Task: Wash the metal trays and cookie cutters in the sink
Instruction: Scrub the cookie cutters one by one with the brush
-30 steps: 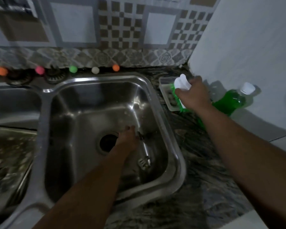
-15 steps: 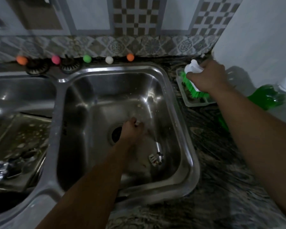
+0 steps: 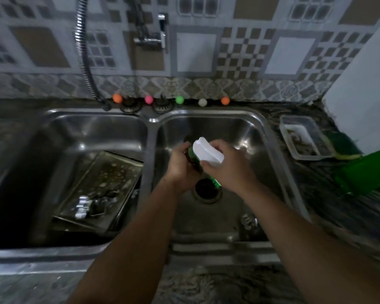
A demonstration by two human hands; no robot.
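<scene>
- Metal tray (image 3: 101, 185) lies tilted in the left basin, lower left of the frame, its floor spotted with residue, so by the look of it unwashed.
- Cookie cutters (image 3: 90, 205), a small shiny cluster, sit on the near end of that tray; their shapes are too blurred to tell.
- Left hand (image 3: 181, 167), at frame centre over the right basin, is curled round a small dark piece that I take for a cutter, though it is too hidden to be sure.
- Scrubbing brush (image 3: 207, 151), white-backed with green bristles, is pressed against that piece.
- Right hand (image 3: 226, 165) is clamped on the brush, just right of the left hand; the two hands meet above the drain (image 3: 207, 189).
- One more metal piece (image 3: 249, 221) lies on the floor of the right basin, lower right of the drain.
- A clear plastic dish (image 3: 303, 137) stands on the bench at the right, with a green detergent bottle (image 3: 364, 172) further right at the frame edge.
- Judgement: washing has barely begun; scrubbing of the first small piece is in hand, while the tray and the other cutters are left to do.
</scene>
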